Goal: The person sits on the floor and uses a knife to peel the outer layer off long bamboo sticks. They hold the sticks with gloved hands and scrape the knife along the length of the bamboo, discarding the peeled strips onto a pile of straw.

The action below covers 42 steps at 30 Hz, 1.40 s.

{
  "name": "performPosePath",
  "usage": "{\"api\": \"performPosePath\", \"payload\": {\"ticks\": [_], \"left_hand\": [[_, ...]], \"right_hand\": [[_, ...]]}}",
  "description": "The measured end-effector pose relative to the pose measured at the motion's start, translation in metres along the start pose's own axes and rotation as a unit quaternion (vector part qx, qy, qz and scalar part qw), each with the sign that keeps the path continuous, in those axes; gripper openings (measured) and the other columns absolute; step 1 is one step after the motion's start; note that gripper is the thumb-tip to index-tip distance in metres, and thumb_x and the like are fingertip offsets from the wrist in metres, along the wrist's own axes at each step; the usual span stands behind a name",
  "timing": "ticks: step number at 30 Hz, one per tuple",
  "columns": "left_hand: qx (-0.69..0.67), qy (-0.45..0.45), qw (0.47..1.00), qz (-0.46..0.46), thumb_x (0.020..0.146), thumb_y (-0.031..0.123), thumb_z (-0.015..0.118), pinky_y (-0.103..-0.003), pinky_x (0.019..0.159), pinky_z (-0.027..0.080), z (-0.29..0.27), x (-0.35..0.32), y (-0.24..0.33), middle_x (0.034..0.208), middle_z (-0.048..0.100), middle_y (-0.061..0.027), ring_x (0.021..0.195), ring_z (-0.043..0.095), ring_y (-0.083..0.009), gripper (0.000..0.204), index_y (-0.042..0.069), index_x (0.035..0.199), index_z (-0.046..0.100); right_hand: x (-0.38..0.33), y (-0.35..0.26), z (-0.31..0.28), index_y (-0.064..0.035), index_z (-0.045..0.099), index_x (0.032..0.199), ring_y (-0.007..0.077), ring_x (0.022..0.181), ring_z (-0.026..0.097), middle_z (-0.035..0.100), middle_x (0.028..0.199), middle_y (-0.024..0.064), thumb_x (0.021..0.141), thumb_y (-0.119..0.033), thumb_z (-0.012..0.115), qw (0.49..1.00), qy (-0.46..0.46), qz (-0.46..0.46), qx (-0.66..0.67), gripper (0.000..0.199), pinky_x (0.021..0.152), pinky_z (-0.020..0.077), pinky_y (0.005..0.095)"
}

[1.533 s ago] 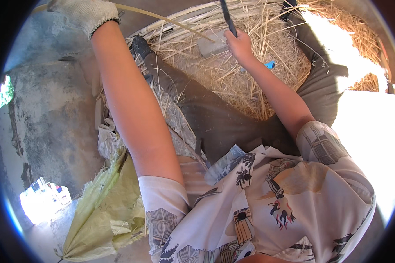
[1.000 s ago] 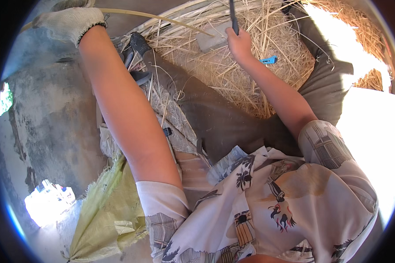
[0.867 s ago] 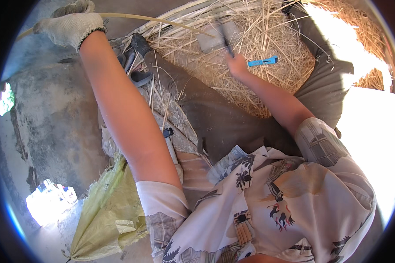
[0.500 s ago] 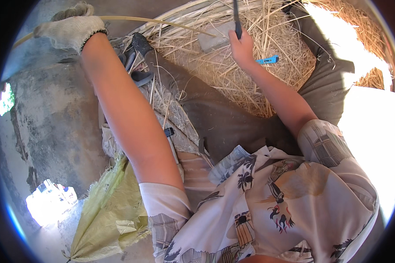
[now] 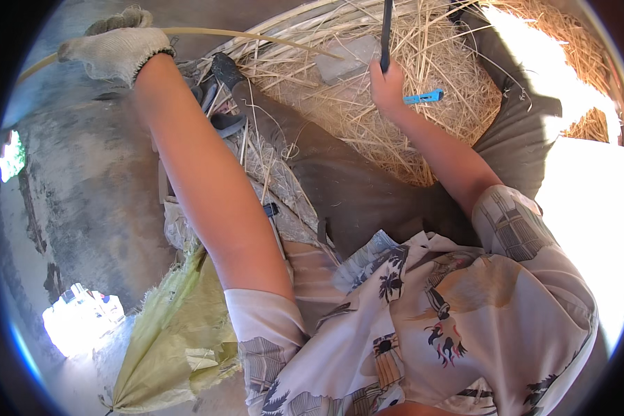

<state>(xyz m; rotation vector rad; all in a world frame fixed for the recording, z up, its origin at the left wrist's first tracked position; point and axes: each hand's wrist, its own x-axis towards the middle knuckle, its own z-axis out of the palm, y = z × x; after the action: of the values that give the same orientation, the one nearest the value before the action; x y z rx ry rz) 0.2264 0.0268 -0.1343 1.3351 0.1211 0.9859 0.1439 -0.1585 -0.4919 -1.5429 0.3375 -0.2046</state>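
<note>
A single view came from a fisheye camera on the person's head, looking steeply down over the patterned shirt (image 5: 423,333) that filled the lower right of the frame. Both forearms ran up from the lower centre, close to the lens. The left hand (image 5: 114,48) reached the upper left, the right hand (image 5: 388,87) the upper centre, over straw (image 5: 367,118). Straight edges bent near the dark round rim. The concrete floor (image 5: 83,187) lay at the left.

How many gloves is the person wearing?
1. A white knit glove covers the left hand, stretched out at the upper left and gripping a pale cane. The right hand is bare, closed on a dark tool handle over the straw.
</note>
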Motion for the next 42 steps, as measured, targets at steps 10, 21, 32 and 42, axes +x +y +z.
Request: {"api": "performPosePath", "payload": {"ticks": [10, 21, 32, 42], "left_hand": [[0.02, 0.008, 1.0, 0.009, 0.1, 0.062, 0.019, -0.052, 0.083, 0.058, -0.007, 0.003, -0.005, 0.088, 0.05, -0.0115, 0.075, 0.053, -0.025, 0.072, -0.002, 0.099, 0.05], [0.013, 0.026, 0.999, -0.027, 0.099, 0.065, 0.023, -0.059, 0.094, 0.053, -0.001, -0.01, -0.002, 0.096, 0.049, -0.0119, 0.085, 0.056, -0.0252, 0.072, -0.001, 0.114, 0.048], [0.072, 0.1, 0.99, -0.074, 0.101, 0.055, 0.02, -0.054, 0.091, 0.058, 0.004, -0.026, -0.003, 0.094, 0.057, -0.0163, 0.088, 0.062, -0.0274, 0.065, -0.003, 0.105, 0.05], [0.117, 0.072, 0.989, -0.059, 0.101, 0.057, 0.02, -0.053, 0.09, 0.06, 0.0, -0.037, 0.004, 0.093, 0.058, -0.0168, 0.094, 0.064, -0.0312, 0.07, -0.006, 0.108, 0.049]], "right_hand": [[0.038, 0.008, -0.011, 0.0029, 0.065, 0.077, 0.0293, 0.062, 0.064, 0.064, 0.066, 0.0161, 0.087, -0.035, 0.062, 0.988, -0.023, 0.047, -0.144, 0.039, 0.061, 0.0493, 0.0425], [0.013, 0.1, -0.013, 0.0036, 0.062, 0.079, 0.0252, 0.067, 0.068, 0.064, 0.066, 0.0118, 0.084, -0.03, 0.066, 0.93, -0.132, 0.161, -0.304, 0.034, 0.062, 0.0511, 0.0389], [-0.013, 0.093, -0.002, 0.0036, 0.069, 0.088, 0.0303, 0.071, 0.07, 0.068, 0.072, 0.02, 0.087, -0.03, 0.062, 0.917, -0.189, 0.274, -0.219, 0.035, 0.064, 0.0523, 0.0423], [-0.007, 0.018, 0.003, 0.0048, 0.067, 0.097, 0.033, 0.073, 0.07, 0.069, 0.077, 0.0218, 0.09, -0.034, 0.06, 0.989, -0.108, 0.012, -0.099, 0.04, 0.065, 0.0526, 0.0431]]}}
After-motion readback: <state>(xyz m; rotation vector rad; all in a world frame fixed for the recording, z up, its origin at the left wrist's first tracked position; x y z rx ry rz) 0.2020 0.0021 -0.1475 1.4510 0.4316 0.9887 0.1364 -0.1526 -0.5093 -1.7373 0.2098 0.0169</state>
